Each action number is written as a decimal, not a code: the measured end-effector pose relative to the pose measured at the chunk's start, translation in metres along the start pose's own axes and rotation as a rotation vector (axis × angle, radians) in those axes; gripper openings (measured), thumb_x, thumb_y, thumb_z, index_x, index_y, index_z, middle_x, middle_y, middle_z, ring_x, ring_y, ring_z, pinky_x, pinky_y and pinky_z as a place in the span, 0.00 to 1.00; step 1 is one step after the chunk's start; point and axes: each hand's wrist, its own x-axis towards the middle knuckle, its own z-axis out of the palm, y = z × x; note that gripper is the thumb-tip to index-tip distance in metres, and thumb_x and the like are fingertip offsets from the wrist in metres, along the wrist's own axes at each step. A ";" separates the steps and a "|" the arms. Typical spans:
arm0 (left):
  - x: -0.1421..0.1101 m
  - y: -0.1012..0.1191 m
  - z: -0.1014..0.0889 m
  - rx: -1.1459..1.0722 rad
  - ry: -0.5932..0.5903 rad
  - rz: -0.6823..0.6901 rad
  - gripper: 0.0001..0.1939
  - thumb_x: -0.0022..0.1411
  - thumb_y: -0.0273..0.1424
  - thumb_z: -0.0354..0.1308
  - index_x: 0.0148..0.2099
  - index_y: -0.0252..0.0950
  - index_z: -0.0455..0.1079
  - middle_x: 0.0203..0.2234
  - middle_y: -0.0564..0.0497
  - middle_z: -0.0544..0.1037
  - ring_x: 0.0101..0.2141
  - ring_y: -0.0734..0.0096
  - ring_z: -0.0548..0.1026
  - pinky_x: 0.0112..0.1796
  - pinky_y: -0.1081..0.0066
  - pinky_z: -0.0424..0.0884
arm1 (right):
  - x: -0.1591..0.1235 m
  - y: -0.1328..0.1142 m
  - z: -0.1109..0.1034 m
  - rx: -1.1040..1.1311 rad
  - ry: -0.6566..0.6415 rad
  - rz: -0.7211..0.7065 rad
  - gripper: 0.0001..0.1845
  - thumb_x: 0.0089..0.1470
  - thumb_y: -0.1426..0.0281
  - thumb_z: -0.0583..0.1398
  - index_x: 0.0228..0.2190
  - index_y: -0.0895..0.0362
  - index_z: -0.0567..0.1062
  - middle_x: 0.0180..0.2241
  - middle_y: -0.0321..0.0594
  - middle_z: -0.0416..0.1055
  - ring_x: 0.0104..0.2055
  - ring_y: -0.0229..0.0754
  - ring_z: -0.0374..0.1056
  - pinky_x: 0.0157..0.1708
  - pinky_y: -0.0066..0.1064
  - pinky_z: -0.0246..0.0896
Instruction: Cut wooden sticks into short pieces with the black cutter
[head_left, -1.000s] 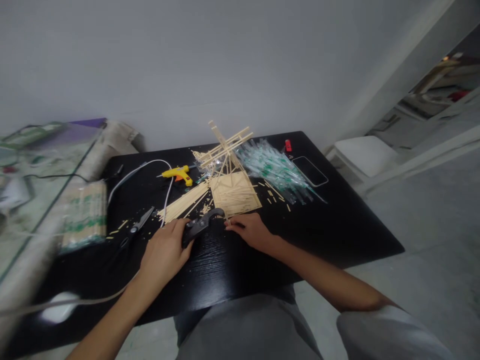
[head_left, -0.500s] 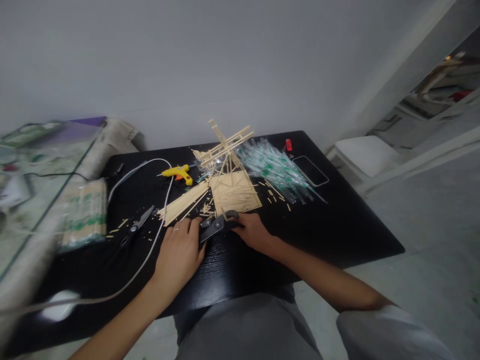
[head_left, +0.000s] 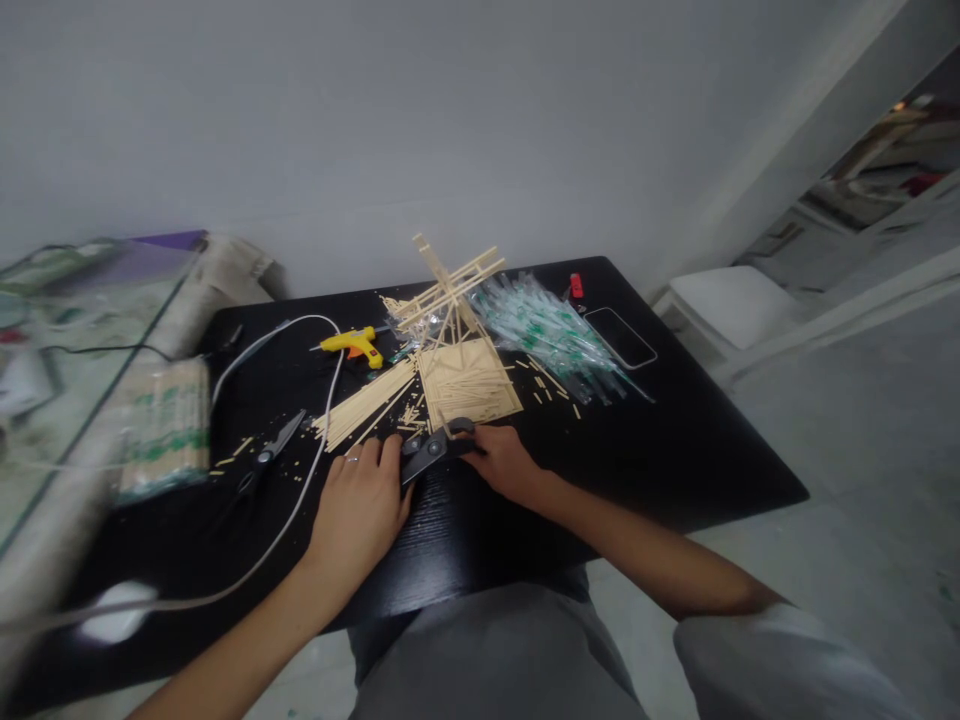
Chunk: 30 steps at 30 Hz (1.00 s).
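My left hand [head_left: 364,500] is wrapped round the handles of a black hand cutter [head_left: 433,450], which looks like pruning shears with a round pivot. The cutter's jaws point right, toward my right hand [head_left: 506,462]. The fingers of my right hand are pinched together right at the jaws, and what they hold is hidden. A pale wooden stick [head_left: 444,426] shows upright by the jaws. Just beyond lies a square wooden stick panel [head_left: 480,380] with loose sticks on it. At its back stands a windmill-like stick frame [head_left: 452,290].
A bundle of long sticks [head_left: 367,405], a yellow glue gun [head_left: 356,345] and scissors [head_left: 270,455] lie left. A white cable [head_left: 307,480] crosses the black table [head_left: 645,470]. Packaged sticks [head_left: 544,335], a phone [head_left: 622,338] and a red object [head_left: 576,285] lie right; another pack [head_left: 165,425] is far left.
The view has shifted very slightly. Both hands and the cutter keep nearly the same place and pose.
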 end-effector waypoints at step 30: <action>0.004 -0.027 0.007 -0.129 -0.099 -0.096 0.13 0.67 0.34 0.55 0.52 0.34 0.68 0.39 0.40 0.82 0.37 0.50 0.82 0.37 0.61 0.75 | 0.007 -0.023 -0.037 -0.012 -0.237 0.242 0.10 0.50 0.77 0.72 0.36 0.58 0.82 0.31 0.38 0.79 0.32 0.40 0.73 0.34 0.28 0.64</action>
